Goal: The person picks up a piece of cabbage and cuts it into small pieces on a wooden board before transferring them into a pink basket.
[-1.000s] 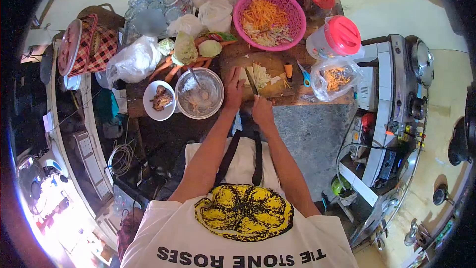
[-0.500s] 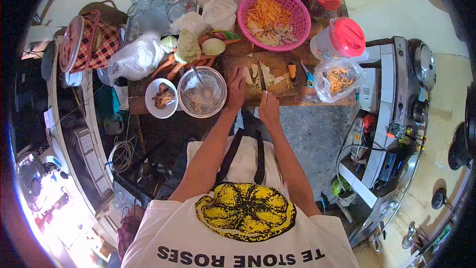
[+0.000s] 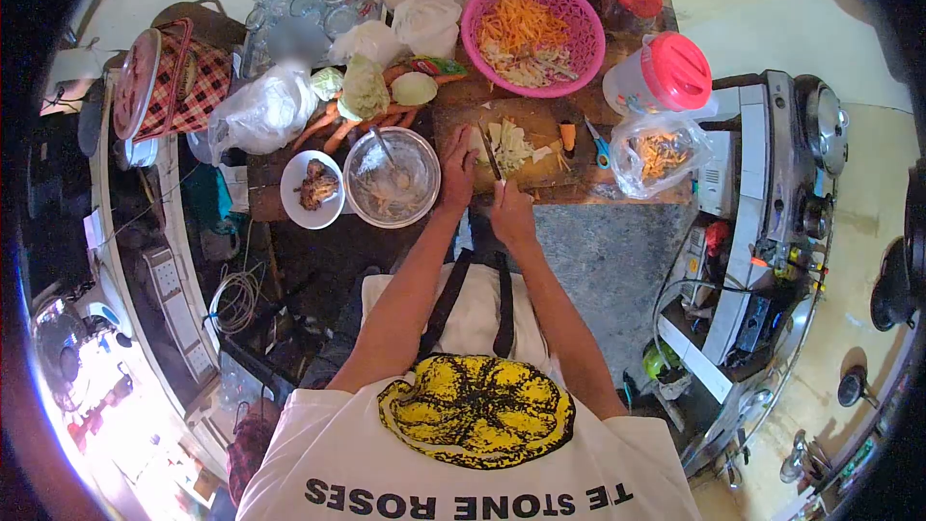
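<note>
My right hand [image 3: 512, 212] is wrapped round the handle of a knife [image 3: 490, 151], whose blade points away from me and leans left over the wooden cutting board [image 3: 555, 178]. Pale green chopped cabbage [image 3: 511, 145] lies just right of the blade. My left hand [image 3: 457, 169] rests at the board's left side, its fingers stretched forward beside pale cabbage at the knife's left; whether they press on a piece is hard to tell. An orange carrot piece [image 3: 567, 136] sits on the board's right part.
Left of my left hand are a metal bowl [image 3: 431, 188] and a white bowl [image 3: 287, 201]. Beyond the board stands a pink basket [image 3: 473, 50] of shredded vegetables. Blue scissors [image 3: 602, 149], a plastic bag [image 3: 692, 156] and a red-lidded container [image 3: 622, 92] are at right.
My right hand and the knife have moved left, closer to my left hand, and the blade now tilts left. The cut cabbage is more piled up right of the blade.
</note>
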Demonstrator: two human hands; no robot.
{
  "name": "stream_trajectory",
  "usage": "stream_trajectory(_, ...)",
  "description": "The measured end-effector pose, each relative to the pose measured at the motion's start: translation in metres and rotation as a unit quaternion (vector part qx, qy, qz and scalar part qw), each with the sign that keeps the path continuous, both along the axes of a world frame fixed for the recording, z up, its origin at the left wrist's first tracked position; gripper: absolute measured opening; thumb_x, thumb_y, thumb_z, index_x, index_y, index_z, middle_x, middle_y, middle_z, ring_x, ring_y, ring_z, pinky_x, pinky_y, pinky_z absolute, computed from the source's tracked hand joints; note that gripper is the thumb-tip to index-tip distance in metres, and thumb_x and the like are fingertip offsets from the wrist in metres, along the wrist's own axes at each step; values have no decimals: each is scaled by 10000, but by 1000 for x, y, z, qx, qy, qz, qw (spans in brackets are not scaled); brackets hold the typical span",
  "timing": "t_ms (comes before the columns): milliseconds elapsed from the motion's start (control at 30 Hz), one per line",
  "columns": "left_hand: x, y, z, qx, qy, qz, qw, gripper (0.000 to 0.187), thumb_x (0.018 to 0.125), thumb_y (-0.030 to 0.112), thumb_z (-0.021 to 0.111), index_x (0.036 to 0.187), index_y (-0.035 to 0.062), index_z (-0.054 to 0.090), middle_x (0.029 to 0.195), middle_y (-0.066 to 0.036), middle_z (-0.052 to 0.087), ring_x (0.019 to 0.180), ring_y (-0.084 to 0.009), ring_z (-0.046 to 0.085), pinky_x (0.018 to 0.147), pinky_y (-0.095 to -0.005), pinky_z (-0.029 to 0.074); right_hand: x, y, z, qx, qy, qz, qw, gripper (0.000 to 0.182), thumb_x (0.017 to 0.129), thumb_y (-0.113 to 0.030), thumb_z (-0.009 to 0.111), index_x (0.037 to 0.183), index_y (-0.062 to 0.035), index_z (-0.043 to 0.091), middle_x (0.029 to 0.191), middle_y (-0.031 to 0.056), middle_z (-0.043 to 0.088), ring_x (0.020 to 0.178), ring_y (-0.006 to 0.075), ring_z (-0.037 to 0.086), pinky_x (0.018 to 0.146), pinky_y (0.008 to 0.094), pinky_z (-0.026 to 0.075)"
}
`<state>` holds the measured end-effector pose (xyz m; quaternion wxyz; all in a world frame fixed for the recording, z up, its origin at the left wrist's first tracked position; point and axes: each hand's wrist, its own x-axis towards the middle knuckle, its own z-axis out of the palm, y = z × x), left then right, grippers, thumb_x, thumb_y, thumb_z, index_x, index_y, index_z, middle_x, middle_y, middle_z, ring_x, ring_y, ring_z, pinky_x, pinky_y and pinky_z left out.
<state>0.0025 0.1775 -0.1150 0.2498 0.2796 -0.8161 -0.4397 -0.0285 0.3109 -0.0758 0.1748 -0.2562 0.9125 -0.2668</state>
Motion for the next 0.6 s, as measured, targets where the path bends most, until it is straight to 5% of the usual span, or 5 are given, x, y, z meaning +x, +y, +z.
stream_trajectory(600, 2, 1, 9, -29, -29, 4, 999, 457, 854, 31, 579, 1306, 31, 510, 1364, -147, 495, 1262, -347, 445, 1061, -407, 346, 9, -23, 0, 104, 7, -4, 995, 314, 976, -261, 434, 931, 33, 535, 756, 256, 639, 721, 399, 657, 613, 471, 541)
